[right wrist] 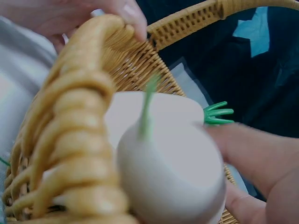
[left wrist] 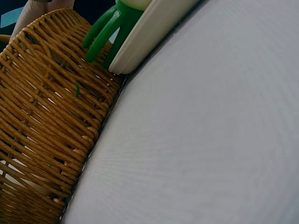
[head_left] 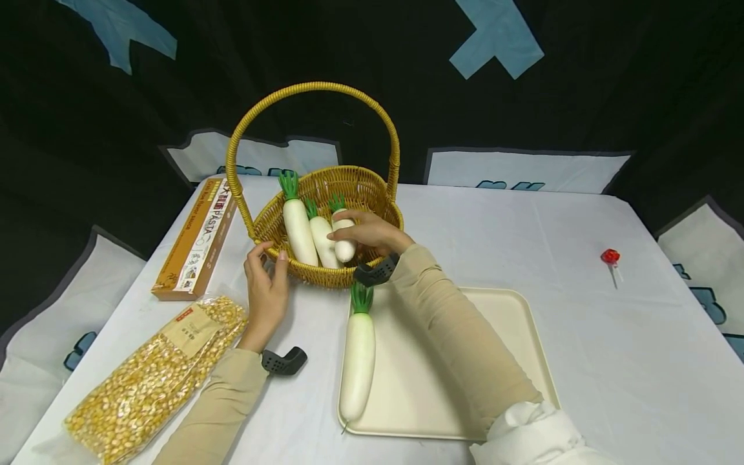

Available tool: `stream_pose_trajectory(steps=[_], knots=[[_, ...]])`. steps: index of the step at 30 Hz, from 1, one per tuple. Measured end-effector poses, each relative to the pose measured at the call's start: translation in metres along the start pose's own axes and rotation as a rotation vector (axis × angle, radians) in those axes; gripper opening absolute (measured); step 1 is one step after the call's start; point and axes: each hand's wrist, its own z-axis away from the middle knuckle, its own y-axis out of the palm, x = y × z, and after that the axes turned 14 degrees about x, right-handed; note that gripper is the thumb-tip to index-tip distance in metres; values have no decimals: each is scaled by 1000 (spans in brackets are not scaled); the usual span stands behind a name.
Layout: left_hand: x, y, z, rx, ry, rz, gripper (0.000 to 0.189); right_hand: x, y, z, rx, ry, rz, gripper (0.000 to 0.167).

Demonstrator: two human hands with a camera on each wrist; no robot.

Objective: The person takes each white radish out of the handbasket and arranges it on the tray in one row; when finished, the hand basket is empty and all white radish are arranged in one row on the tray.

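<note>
In front of the basket (head_left: 325,276), a long radish (head_left: 358,361) lies lengthwise on a tray (head_left: 407,403), leaf end toward the basket. At the basket's near left rim, my left grip (head_left: 265,290) hooks its fingers over the edge. Inside the basket, toward its near right rim, I find the small radish (head_left: 345,250) held: my right grip (head_left: 374,232), the nearer hand, is narrowed on it between thumb and fingers. Its long axis runs from the basket's near rim toward the far one, leaves farthest, crossing the line of my fingers. Two other radishes (head_left: 300,229) lie beside it, toward the basket's left side
</note>
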Motion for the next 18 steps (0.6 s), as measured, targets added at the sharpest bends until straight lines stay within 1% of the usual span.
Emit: stream_pose_trajectory(steps=[4, 12, 15, 18], knots=[[0, 0, 0, 1, 1, 2, 41, 0, 0, -1, 25, -40, -107, 56], [1, 0, 0, -1, 0, -13, 41, 1, 0, 1, 53, -81, -205, 53], [1, 0, 1, -3, -2, -12, 42, 1, 1, 6, 71, -110, -258, 51], [0, 0, 1, -1, -5, -13, 42, 3, 0, 14, 103, -149, -301, 49]])
